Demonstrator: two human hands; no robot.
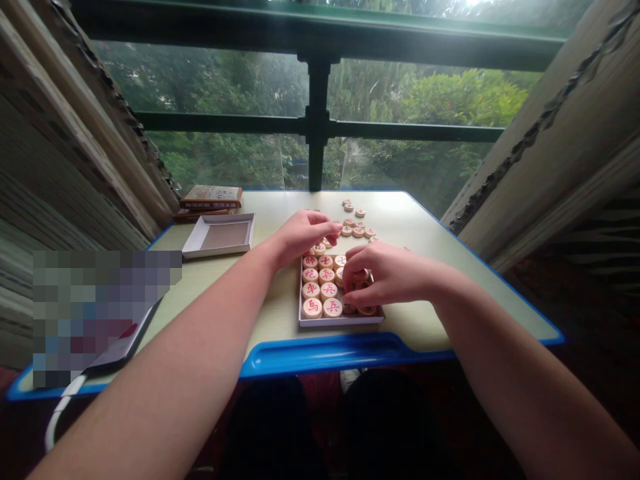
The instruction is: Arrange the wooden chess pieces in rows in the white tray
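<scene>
An open shallow cardboard box (341, 321) holds round wooden Chinese chess pieces (329, 290) marked with red characters, set in rows. My right hand (387, 270) is over the box's right side, fingers bent down around a piece there; the fingers partly hide the pieces below. My left hand (306, 235) is just beyond the box's back edge, above some loose pieces. Its thumb and fingers are drawn together, and what they may hold is hidden. More loose Chinese chess pieces (359, 232) lie on the table behind the hands.
A second shallow box part (220, 251) lies at the left, in front of stacked books (211, 197). A blurred-out device with a white cable (64, 407) is at the near left. The pale table (425, 233) has a blue rim (325, 353); a window and curtains surround it.
</scene>
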